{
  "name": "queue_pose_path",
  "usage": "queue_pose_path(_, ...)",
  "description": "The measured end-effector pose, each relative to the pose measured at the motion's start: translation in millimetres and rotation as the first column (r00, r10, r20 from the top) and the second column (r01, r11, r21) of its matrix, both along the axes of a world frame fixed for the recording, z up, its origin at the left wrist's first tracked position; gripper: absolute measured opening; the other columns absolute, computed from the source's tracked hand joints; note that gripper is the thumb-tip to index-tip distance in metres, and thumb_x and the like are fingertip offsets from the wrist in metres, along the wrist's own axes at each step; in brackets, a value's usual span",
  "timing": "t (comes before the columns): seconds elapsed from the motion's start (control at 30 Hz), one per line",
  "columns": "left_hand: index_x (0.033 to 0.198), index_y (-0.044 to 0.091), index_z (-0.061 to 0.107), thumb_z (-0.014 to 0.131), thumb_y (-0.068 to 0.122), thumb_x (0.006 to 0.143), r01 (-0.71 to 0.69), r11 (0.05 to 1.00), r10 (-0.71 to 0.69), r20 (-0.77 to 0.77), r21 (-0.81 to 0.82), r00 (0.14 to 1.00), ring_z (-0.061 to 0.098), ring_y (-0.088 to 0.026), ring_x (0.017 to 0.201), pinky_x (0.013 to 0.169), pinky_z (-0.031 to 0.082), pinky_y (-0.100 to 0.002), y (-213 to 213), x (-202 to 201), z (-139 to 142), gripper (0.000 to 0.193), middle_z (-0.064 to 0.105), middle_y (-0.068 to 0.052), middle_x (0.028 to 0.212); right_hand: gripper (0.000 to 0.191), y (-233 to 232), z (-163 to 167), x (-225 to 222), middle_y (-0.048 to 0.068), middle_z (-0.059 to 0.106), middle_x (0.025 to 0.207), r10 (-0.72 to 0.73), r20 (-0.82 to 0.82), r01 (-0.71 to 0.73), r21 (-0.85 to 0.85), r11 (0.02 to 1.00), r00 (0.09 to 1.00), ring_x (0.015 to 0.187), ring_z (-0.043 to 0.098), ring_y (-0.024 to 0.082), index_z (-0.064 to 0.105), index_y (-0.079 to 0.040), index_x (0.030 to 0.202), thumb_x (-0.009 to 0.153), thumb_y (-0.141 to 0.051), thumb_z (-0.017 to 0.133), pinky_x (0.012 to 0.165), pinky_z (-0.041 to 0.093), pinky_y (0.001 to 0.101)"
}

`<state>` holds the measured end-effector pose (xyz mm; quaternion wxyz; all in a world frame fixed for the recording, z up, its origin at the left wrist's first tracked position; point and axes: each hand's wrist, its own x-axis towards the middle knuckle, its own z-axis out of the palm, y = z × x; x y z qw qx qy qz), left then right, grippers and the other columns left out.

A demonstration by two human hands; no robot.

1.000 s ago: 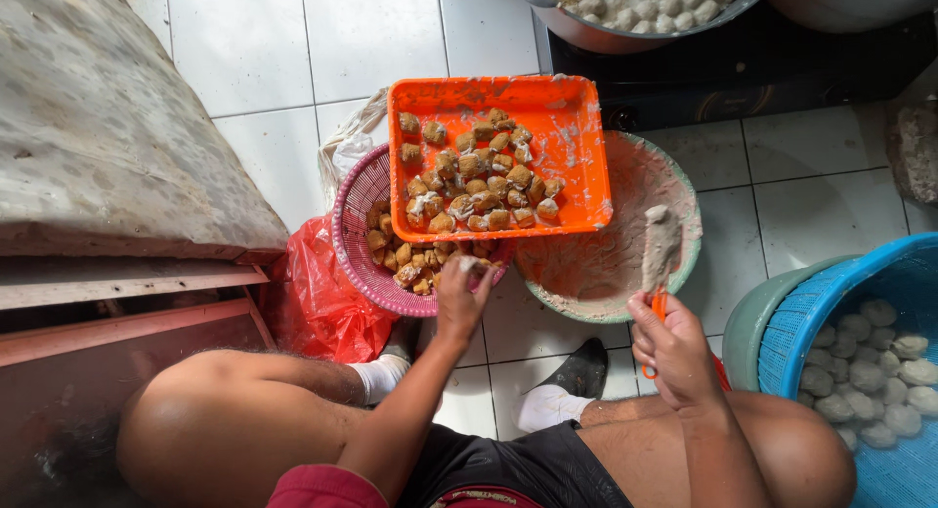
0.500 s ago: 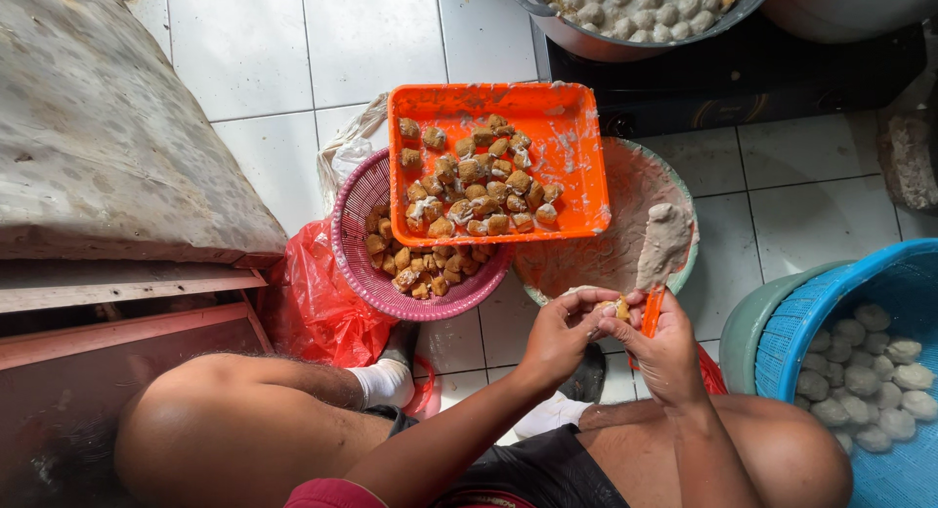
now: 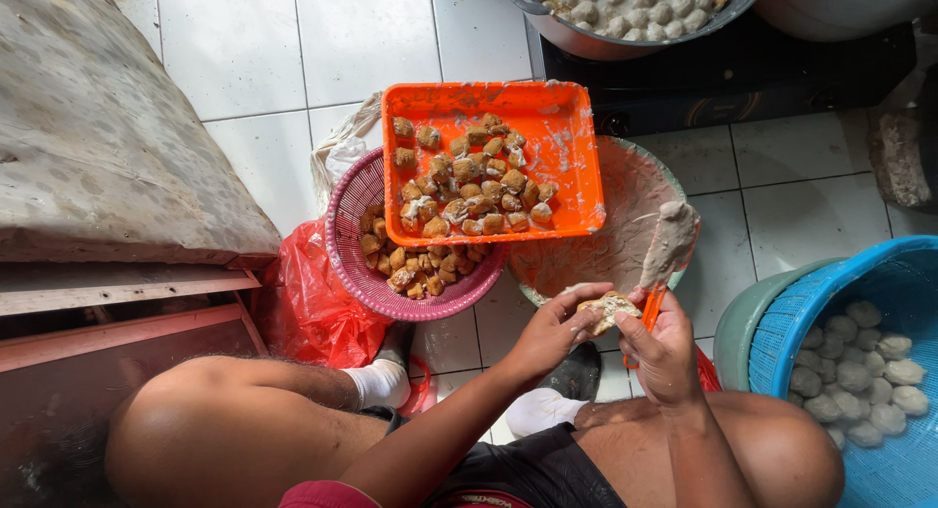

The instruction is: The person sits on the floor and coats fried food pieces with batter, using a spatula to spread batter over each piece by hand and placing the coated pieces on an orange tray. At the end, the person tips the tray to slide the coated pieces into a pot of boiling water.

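Left hand (image 3: 552,334) had a tight grip on the tofu puff (image 3: 606,309), right beside the right hand (image 3: 664,347). That one clutched an orange spatula (image 3: 657,295), paste-loaded blade (image 3: 669,242) angled up-right over the puff, probably touching it.

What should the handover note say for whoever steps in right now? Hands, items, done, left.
Left hand: shut on a brown tofu piece, held in front of the knees.
Right hand: shut on an orange-handled spatula, its blade loaded with grey paste and angled over the piece.
Paste bowl: on the floor ahead, smeared, mostly scraped.
Orange tray: rests across the pink basket and the bowl, holding paste-smeared pieces.
Pink basket: plain brown pieces show under the tray.
Done: a tray layer of pieces.
Left: the piece in hand, plus those in the basket.
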<state>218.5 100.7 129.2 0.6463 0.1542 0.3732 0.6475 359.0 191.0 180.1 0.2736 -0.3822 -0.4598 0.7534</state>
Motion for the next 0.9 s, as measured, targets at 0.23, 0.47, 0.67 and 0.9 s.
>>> queue_pose_path(0.23,0.111,-0.002,0.066,0.068,0.020,0.103,-0.122,0.982,0.112,-0.079,-0.143,0.991,0.065,-0.007,0.086,0.078,0.056,-0.024,5,-5,-2,0.023,0.070,-0.004,0.099,0.023,-4,-7,-5,-0.005,0.052,0.074,-0.009,0.234,-0.022,0.132,0.991,0.972,0.053,0.040,0.001,0.054,-0.007,0.111,0.093,-0.007,0.069,0.044,0.029,0.0205)
queue_pose_path(0.47,0.101,-0.002,0.069,0.073,0.019,0.097,-0.407,0.868,0.303,-0.346,-0.286,0.888,0.061,-0.007,0.074,0.065,0.049,-0.024,7,-34,20,0.022,0.071,-0.003,0.085,0.043,-9,-9,1,-0.004,0.046,0.068,0.217,0.148,-0.209,-0.073,0.975,0.965,0.052,0.035,0.002,0.064,-0.003,0.106,0.110,-0.037,0.039,0.047,0.032,0.0201)
queue_pose_path(0.67,0.125,-0.002,0.069,0.067,0.015,0.099,-0.317,0.945,0.241,-0.476,-0.084,0.846,0.066,-0.005,0.091,0.081,0.054,-0.022,-1,-28,42,0.031,0.075,-0.004,0.102,0.037,-16,-2,-12,0.003,0.054,0.089,0.162,0.351,-0.277,0.306,0.911,0.922,0.080,0.048,0.011,0.061,0.002,0.111,0.112,-0.028,0.040,0.072,0.041,0.0246)
queue_pose_path(0.9,0.142,-0.001,0.056,0.057,0.011,0.106,-0.168,0.984,0.170,-0.043,0.056,0.984,0.064,-0.009,0.110,0.100,0.050,-0.025,1,-36,37,0.039,0.070,-0.007,0.124,0.024,1,35,-9,0.012,0.062,0.094,-0.061,0.572,-0.382,0.620,0.686,0.818,0.079,0.061,0.022,0.066,0.001,0.110,0.103,-0.019,0.056,0.074,0.049,0.0314)
